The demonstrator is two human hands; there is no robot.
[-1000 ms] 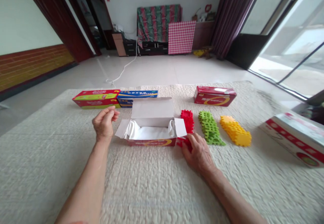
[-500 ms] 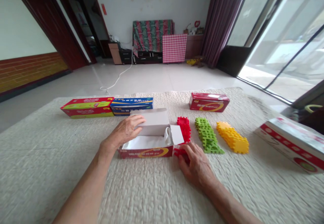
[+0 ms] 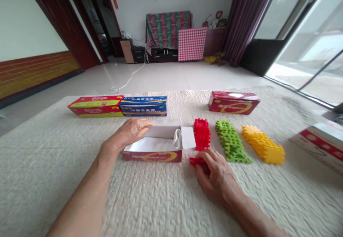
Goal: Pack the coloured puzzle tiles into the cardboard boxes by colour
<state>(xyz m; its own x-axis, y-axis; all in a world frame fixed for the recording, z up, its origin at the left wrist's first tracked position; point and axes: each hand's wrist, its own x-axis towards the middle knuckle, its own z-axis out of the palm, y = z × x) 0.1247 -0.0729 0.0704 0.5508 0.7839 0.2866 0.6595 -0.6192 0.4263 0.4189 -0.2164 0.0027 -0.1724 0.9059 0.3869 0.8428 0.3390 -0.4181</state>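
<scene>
An open red box (image 3: 152, 157) with a white lining and a white cord lies in front of me, its right end flap folded out. My left hand (image 3: 135, 131) is at the box's back left edge, fingers bent over the raised lid. Right of the box, my right hand (image 3: 214, 169) is closed on a red plastic piece (image 3: 195, 161), partly hidden under the fingers. Just beyond that hand lies a row of red interlocking pieces (image 3: 202, 135). Green pieces (image 3: 230, 140) and yellow pieces (image 3: 264, 146) lie in rows farther right.
On the quilted mat (image 3: 150, 197), a red-green box (image 3: 96, 106) and a blue box (image 3: 143, 106) sit end to end at the back left. A closed red box (image 3: 233, 103) stands at the back right, a white-red box (image 3: 321, 144) at the far right.
The view has shifted, moving the rows of pieces rightward in the picture. The box's lid has tilted farther back. My right hand, with the red piece, is slightly farther from the box.
</scene>
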